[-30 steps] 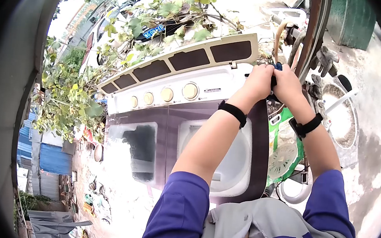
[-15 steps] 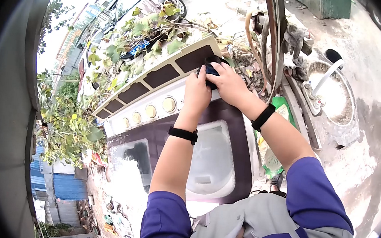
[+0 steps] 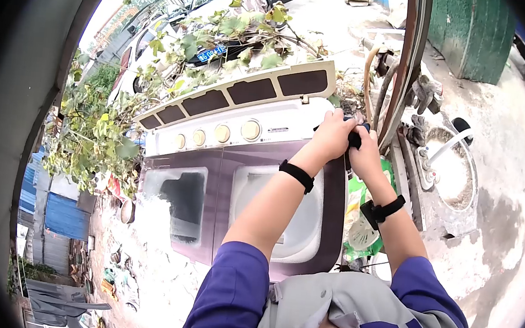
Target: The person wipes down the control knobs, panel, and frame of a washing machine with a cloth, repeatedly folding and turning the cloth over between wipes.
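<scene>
Head view: my left hand (image 3: pixel 332 137) and right hand (image 3: pixel 367 155), fingers clamped on a small dark bundle (image 3: pixel 356 136) (cloth, perhaps; mostly hidden) at the far right corner of the twin-tub washing machine (image 3: pixel 225 186). Risk: a loosened grip could let it slip and drop beside the machine, near the green bag (image 3: pixel 355 186).

Dark item (image 3: pixel 357 137): small, black with a deep-blue tint, too covered to identify
Hold: gripped between left hand (image 3: pixel 333 136) and right hand (image 3: pixel 365 152), mostly hidden, only a short dark stretch showing
Place: just beside the right end of the washing machine's (image 3: pixel 225 192) knob panel (image 3: pixel 294 120), contact unclear
</scene>
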`<move>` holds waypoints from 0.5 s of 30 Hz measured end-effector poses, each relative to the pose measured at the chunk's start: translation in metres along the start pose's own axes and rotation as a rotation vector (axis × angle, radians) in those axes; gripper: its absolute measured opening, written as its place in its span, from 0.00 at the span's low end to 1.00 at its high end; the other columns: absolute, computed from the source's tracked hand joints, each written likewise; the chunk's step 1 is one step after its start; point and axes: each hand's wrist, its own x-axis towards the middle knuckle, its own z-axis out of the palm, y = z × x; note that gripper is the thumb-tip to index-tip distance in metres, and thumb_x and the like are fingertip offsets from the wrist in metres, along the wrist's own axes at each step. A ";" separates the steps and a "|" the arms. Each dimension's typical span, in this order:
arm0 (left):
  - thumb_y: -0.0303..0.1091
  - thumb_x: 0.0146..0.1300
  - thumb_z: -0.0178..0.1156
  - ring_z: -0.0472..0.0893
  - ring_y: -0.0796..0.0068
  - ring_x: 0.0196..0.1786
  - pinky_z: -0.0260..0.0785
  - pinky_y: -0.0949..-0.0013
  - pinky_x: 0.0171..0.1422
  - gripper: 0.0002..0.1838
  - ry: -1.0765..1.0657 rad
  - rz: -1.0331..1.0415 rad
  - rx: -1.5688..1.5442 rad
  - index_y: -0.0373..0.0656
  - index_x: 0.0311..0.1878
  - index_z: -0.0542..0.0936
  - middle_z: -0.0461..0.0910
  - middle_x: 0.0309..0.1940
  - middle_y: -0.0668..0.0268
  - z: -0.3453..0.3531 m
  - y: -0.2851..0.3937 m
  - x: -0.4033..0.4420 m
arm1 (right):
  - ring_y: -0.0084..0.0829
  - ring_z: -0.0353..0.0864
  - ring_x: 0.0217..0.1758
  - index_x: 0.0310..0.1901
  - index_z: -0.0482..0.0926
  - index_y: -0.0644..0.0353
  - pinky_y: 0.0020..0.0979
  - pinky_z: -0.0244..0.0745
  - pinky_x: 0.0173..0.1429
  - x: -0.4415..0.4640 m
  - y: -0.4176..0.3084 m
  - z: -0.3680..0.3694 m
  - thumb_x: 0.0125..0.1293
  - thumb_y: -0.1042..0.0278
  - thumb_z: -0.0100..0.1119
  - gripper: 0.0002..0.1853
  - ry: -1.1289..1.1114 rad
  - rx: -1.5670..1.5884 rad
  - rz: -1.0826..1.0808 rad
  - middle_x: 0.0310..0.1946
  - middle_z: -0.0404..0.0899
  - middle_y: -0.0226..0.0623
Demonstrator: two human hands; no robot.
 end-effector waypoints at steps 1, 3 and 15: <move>0.21 0.47 0.59 0.71 0.45 0.49 0.68 0.55 0.57 0.26 0.056 0.008 -0.030 0.48 0.53 0.79 0.71 0.46 0.51 -0.007 -0.002 0.001 | 0.61 0.73 0.50 0.59 0.72 0.50 0.48 0.71 0.58 0.006 -0.007 -0.004 0.57 0.78 0.55 0.26 0.019 -0.016 -0.046 0.49 0.68 0.59; 0.19 0.47 0.59 0.71 0.45 0.48 0.68 0.55 0.57 0.27 0.326 0.018 -0.049 0.47 0.54 0.78 0.71 0.45 0.51 -0.019 -0.015 0.009 | 0.62 0.73 0.53 0.61 0.71 0.49 0.49 0.71 0.58 0.025 -0.029 -0.001 0.57 0.76 0.57 0.27 0.089 0.064 -0.191 0.53 0.67 0.61; 0.27 0.54 0.60 0.79 0.44 0.43 0.74 0.50 0.47 0.15 0.036 -0.205 0.085 0.39 0.46 0.74 0.78 0.37 0.46 -0.010 -0.017 -0.010 | 0.52 0.75 0.52 0.42 0.83 0.50 0.40 0.71 0.59 0.027 0.011 0.016 0.59 0.79 0.52 0.14 -0.053 0.061 -0.168 0.46 0.70 0.49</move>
